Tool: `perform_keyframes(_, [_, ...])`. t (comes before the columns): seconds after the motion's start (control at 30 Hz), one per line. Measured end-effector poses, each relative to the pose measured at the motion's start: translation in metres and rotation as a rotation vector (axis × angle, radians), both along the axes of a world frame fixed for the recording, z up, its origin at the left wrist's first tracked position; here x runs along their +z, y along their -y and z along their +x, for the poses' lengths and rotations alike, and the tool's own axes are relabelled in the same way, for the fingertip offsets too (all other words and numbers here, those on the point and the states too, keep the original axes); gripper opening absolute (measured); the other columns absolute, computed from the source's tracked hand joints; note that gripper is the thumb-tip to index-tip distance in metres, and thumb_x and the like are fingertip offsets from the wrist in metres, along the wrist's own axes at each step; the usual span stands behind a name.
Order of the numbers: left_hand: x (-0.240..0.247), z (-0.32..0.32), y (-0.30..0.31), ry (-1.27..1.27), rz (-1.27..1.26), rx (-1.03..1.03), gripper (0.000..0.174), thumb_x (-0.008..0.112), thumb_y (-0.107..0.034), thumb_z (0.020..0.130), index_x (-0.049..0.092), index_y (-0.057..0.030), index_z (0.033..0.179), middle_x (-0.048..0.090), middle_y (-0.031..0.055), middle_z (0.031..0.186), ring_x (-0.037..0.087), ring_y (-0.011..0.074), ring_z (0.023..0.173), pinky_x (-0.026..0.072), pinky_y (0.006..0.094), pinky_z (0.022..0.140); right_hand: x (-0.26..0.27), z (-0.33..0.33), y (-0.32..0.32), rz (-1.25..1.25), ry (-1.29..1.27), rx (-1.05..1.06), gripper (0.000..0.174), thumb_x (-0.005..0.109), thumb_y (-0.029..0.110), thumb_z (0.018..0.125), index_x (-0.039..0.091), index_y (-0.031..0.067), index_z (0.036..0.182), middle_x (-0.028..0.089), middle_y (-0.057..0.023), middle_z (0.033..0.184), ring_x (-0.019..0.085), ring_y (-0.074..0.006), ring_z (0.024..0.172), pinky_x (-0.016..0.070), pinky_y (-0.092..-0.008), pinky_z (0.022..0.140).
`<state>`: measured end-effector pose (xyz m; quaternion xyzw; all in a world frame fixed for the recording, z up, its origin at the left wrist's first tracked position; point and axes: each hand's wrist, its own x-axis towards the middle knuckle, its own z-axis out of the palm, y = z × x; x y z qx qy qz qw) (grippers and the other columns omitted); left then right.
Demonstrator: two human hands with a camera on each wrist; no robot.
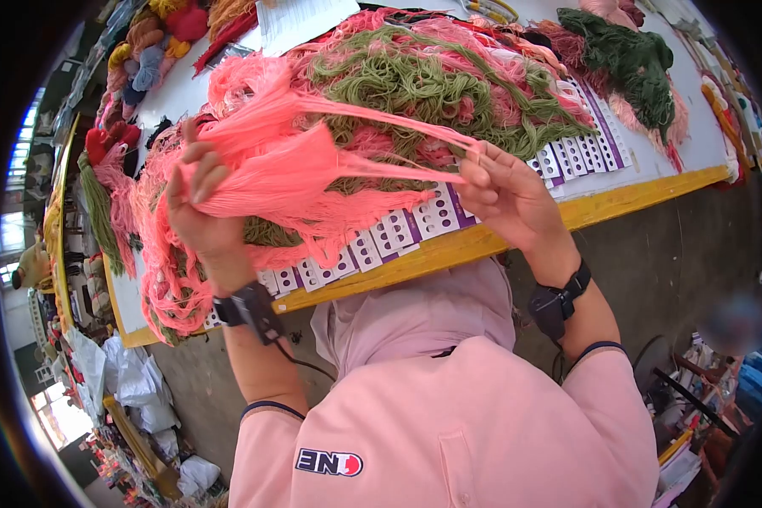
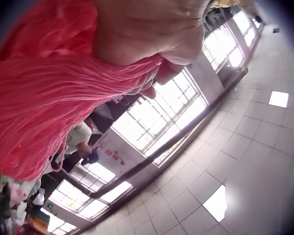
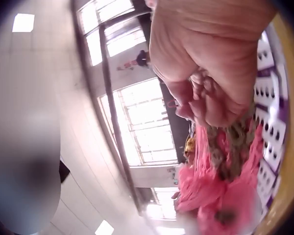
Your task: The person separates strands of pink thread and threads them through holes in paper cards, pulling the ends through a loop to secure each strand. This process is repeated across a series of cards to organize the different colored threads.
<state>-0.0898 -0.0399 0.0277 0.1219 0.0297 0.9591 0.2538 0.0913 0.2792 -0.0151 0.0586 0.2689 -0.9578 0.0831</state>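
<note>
A skein of bright pink yarn [image 1: 271,157] is stretched between the two hands above the table. My left hand [image 1: 201,199] grips its left part, fingers curled with the strands running through them. In the left wrist view the yarn [image 2: 63,93] fans out from under that hand. Over at the right, my right hand [image 1: 508,190] pinches the drawn-out strands between thumb and fingers, pulling them into thin bands. Beneath the stretched skein lies a heap of tangled olive-green yarn [image 1: 398,80] mixed with more pink.
White cards with punched holes [image 1: 394,234] line the table's yellow front edge [image 1: 643,196]. Dark green yarn [image 1: 626,72] lies at the back right. A paper sheet [image 1: 300,24] and several coloured yarn bundles [image 1: 148,63] are at the back left.
</note>
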Motion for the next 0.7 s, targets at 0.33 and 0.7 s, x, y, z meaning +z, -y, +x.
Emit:
perform_keyframes(0.33, [-0.024, -0.160, 0.201, 0.104, -0.397, 0.352, 0.037, 0.053, -0.001, 0.087, 0.044, 0.0145, 0.119, 0.043, 0.0027, 0.074, 0.034, 0.0094, 0.059, 0.0300, 0.0212, 0.055, 0.052, 0.026, -0.047, 0.510, 0.075, -0.612, 0.007, 0.055, 0.008, 0.094, 0.061, 0.0052, 0.094, 0.053, 0.0002, 0.079, 0.048, -0.0111, 0.070, 0.0398, -0.0254, 0.068])
perform_keyframes(0.7, [0.028, -0.229, 0.343, 0.055, -0.878, 0.826, 0.019, 0.052, -0.011, 0.092, 0.042, -0.0102, 0.076, 0.030, -0.0033, 0.061, 0.031, 0.0112, 0.055, 0.0308, 0.0288, 0.055, 0.066, 0.236, -0.369, 0.781, 0.063, -1.564, 0.013, 0.049, 0.014, 0.087, 0.047, 0.0059, 0.076, 0.045, -0.0036, 0.066, 0.040, -0.0122, 0.050, 0.0370, -0.0228, 0.052])
